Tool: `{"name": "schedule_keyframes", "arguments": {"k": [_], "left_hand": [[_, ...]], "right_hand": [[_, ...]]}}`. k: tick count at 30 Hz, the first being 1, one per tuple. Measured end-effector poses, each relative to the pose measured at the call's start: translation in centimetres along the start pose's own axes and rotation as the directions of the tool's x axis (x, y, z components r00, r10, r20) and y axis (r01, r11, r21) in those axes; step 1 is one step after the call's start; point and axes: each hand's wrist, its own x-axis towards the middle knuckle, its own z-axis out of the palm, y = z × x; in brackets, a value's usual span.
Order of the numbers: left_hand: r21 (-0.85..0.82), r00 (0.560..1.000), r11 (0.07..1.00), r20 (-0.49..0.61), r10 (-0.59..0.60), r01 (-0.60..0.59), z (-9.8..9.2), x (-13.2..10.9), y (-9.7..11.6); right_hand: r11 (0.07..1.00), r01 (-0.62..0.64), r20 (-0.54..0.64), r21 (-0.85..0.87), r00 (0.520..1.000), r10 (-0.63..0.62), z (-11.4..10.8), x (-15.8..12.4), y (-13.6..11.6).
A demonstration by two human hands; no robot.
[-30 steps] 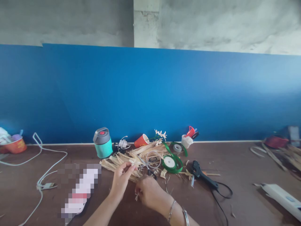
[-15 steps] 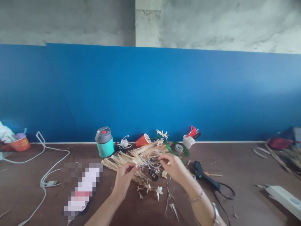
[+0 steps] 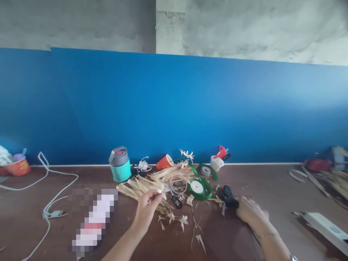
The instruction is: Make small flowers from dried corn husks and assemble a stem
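Note:
Between its thumb and fingers my left hand [image 3: 149,204] pinches a small white flower piece [image 3: 162,192], beside the pile of dry husks [image 3: 138,185]. On the right, my right hand [image 3: 251,212] is at the handle of the black glue gun [image 3: 228,197]; its fingers are blurred and partly hidden, so its grip is unclear. Scissors [image 3: 177,202] lie near the middle, with a clear ring [image 3: 178,183] around part of them. Green ribbon on a white spool [image 3: 197,187] lies right of the ring. Small pale flowers [image 3: 183,221] rest in front of the scissors.
Behind the husks are a turquoise jar [image 3: 121,170], an orange paper cup [image 3: 164,162] and a white cup [image 3: 216,163] holding pens. White cables [image 3: 58,197] run along the left. A white box [image 3: 324,226] lies at the right, and a blue panel [image 3: 174,108] stands behind.
My right hand has moved from the ring area to the glue gun on the right, uncovering the green ribbon spool. My left hand remains near the husks with the flower piece.

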Motion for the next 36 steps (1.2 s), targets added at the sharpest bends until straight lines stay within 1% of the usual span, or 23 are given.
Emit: {"name": "schedule_keyframes", "arguments": {"k": [3,5,8,10,13,16,17,18,19,21,22,23,24,25,27,29,30,32,36], "left_hand": [[0.003,0.999,0.999,0.031,-0.033,0.033,0.0,-0.1,0.1],[0.011,0.998,0.999,0.045,-0.052,0.052,0.1,-0.2,0.3],[0.029,0.998,0.998,0.033,-0.057,0.056,0.2,-0.4,0.4],[0.045,0.998,0.998,0.023,-0.052,0.051,0.2,-0.5,0.5],[0.070,0.999,0.997,0.020,-0.042,0.041,0.3,-0.5,0.6],[0.075,0.999,0.996,0.011,-0.050,0.049,0.3,-0.5,0.5],[0.079,0.999,0.996,0.005,-0.053,0.053,0.4,-0.4,0.5],[0.087,0.998,0.995,-0.001,-0.056,0.056,0.4,-0.4,0.5],[0.103,0.998,0.993,-0.009,-0.055,0.056,0.4,-0.4,0.5],[0.159,0.999,0.986,-0.030,-0.045,0.050,0.4,-0.3,0.6],[0.198,0.999,0.979,-0.039,-0.038,0.045,0.3,-0.3,0.7],[0.241,0.998,0.970,-0.047,-0.029,0.040,0.3,-0.3,0.7],[0.286,0.998,0.957,-0.055,-0.021,0.036,0.2,-0.3,0.8],[0.331,0.998,0.943,-0.063,-0.015,0.035,0.2,-0.2,0.8],[0.410,0.997,0.911,-0.081,-0.011,0.043,0.1,-0.1,0.8],[0.461,0.995,0.885,-0.101,-0.009,0.055,0.0,0.0,0.8],[0.473,0.994,0.879,-0.108,-0.009,0.059,0.0,0.0,0.9],[0.471,0.994,0.880,-0.111,-0.011,0.063,0.1,0.1,1.0],[0.417,0.995,0.907,-0.101,-0.015,0.056,0.2,-0.1,1.3]], "right_hand": [[1.000,-0.017,0.066,-0.002,0.998,0.017,0.1,-0.5,-0.9],[1.000,-0.020,0.070,0.003,0.997,0.020,-0.1,-0.7,-1.2],[0.997,-0.047,0.061,0.053,0.997,0.044,-0.5,-0.8,-1.1],[0.995,-0.030,0.047,0.099,0.999,0.025,-1.2,-0.9,-1.0],[0.988,0.027,-0.034,0.155,0.999,-0.022,-2.8,-1.1,-1.3],[0.972,0.035,-0.136,0.234,0.991,-0.003,-4.5,-1.4,-2.4],[0.960,0.045,-0.154,0.278,0.988,-0.002,-4.9,-1.6,-2.9],[0.936,0.081,-0.172,0.344,0.985,-0.022,-5.1,-1.8,-3.6],[0.892,0.143,-0.195,0.428,0.979,-0.063,-5.3,-2.1,-4.3],[0.722,0.341,-0.272,0.602,0.938,-0.217,-5.4,-3.1,-6.2],[0.640,0.414,-0.298,0.647,0.910,-0.287,-5.4,-3.8,-7.2],[0.572,0.476,-0.301,0.668,0.876,-0.377,-5.4,-4.6,-8.3],[0.520,0.530,-0.323,0.670,0.839,-0.438,-5.4,-5.5,-9.4],[0.470,0.588,-0.338,0.658,0.789,-0.513,-5.4,-6.3,-10.4],[0.406,0.673,-0.363,0.618,0.702,-0.612,-5.2,-8.0,-12.2],[0.333,0.715,-0.357,0.615,0.629,-0.691,-4.9,-9.2,-13.5],[0.307,0.721,-0.350,0.622,0.606,-0.714,-4.6,-9.6,-13.9],[0.293,0.717,-0.337,0.633,0.596,-0.729,-3.9,-10.0,-14.5],[0.332,0.708,-0.320,0.623,0.618,-0.718,-2.7,-10.1,-14.8]]}}
